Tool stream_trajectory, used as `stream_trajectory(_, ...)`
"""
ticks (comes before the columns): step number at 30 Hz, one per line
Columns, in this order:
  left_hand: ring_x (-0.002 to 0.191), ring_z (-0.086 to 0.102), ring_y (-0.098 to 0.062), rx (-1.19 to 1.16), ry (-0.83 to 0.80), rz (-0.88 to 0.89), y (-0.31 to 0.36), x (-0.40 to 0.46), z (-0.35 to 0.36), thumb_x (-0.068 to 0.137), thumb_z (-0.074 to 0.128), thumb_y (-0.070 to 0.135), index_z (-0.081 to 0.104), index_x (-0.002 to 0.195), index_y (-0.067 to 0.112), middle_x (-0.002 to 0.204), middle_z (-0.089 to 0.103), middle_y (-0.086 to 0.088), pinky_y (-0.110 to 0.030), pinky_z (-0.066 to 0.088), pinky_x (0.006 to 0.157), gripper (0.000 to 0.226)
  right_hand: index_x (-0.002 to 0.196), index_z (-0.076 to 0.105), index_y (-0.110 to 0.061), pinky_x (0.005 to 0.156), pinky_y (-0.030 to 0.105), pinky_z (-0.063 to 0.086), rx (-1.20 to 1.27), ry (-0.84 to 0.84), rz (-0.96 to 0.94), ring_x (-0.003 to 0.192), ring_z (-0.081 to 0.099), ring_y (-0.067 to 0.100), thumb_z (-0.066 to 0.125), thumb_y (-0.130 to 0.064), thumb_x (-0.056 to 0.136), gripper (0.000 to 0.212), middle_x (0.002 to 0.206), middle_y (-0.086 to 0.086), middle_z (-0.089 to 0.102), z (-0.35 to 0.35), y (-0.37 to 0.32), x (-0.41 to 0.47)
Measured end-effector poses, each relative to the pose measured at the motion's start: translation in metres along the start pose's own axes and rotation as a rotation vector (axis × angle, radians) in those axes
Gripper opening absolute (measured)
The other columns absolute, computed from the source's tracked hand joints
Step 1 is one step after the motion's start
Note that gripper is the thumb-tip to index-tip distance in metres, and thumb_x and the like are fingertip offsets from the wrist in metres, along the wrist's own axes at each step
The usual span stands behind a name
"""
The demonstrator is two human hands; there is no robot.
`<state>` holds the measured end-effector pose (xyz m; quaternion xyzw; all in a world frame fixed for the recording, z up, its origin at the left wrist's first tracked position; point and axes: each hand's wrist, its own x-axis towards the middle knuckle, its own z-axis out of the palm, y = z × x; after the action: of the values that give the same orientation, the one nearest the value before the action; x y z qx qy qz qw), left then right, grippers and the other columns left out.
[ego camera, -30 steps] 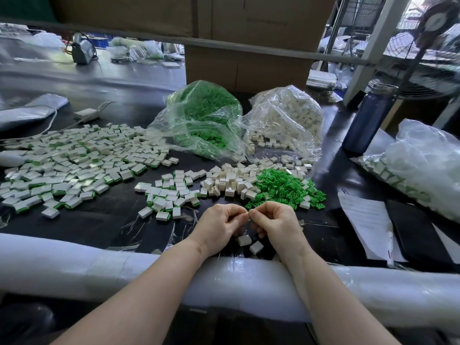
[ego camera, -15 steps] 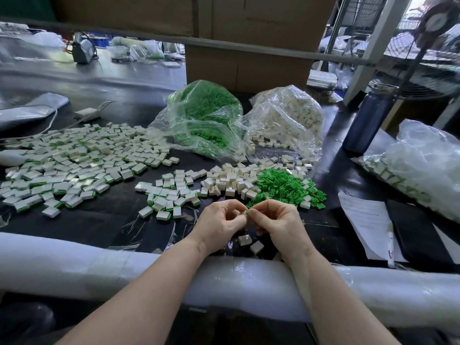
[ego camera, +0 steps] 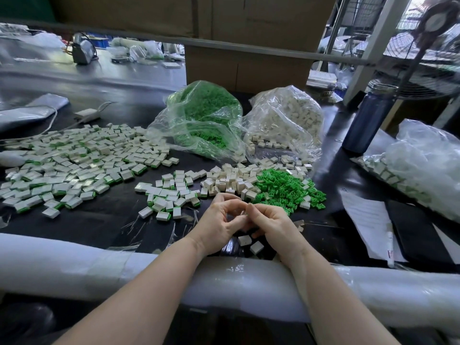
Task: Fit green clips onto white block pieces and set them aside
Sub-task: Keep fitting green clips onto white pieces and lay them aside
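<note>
Both hands meet just in front of the loose green clip pile (ego camera: 286, 189). The left hand (ego camera: 219, 226) and right hand (ego camera: 272, 224) have curled fingers (ego camera: 232, 200) pinching a small piece between them, mostly hidden. Two white blocks (ego camera: 250, 244) lie on the dark surface (ego camera: 99, 220) under the hands.

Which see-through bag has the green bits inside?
The clear plastic bag of green clips, the left one of the two bags standing side by side. Its neighbour, the clear plastic bag of white blocks, holds only white pieces.
</note>
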<state>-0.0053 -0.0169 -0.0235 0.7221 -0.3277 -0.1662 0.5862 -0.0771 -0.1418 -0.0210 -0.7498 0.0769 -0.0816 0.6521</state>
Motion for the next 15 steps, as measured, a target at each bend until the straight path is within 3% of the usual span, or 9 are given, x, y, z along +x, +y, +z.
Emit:
stream_trajectory(6,0.097,0.049,-0.01,0.065,-0.048,-0.003,0.0014,-0.0007,0.0012,0.086,0.059,0.002,0.065,0.088,0.015,0.111,0.041,-0.003,-0.008,0.044,0.081,0.015,0.08,0.071,-0.01,0.055,0.022,0.045,0.04,0.007,0.011,0.06,0.057,0.015,0.057,-0.022,0.09,0.021,0.065,0.009,0.063,-0.0021,0.0042,0.0009)
stream_trajectory(9,0.093,0.05,-0.012,0.093,-0.07,-0.001,0.0027,-0.0015,0.0021,0.086,0.057,-0.001,0.065,0.092,0.01,0.109,0.042,-0.003,-0.016,0.047,0.081,0.015,0.076,0.071,-0.011,0.051,0.017,0.042,0.049,0.006,0.003,0.052,0.052,0.006,0.058,-0.018,0.09,0.021,0.058,0.001,0.061,-0.0026,0.005,0.0006)
stream_trajectory(15,0.089,0.051,-0.015,0.128,-0.094,0.001,0.0019,0.0,0.0029,0.084,0.057,-0.001,0.064,0.092,0.01,0.111,0.045,-0.01,-0.031,0.05,0.085,0.015,0.074,0.072,-0.008,0.049,0.016,0.04,0.031,0.026,0.004,0.05,0.048,0.007,0.059,-0.016,0.089,0.021,0.057,0.006,0.058,-0.0033,0.0052,0.0012)
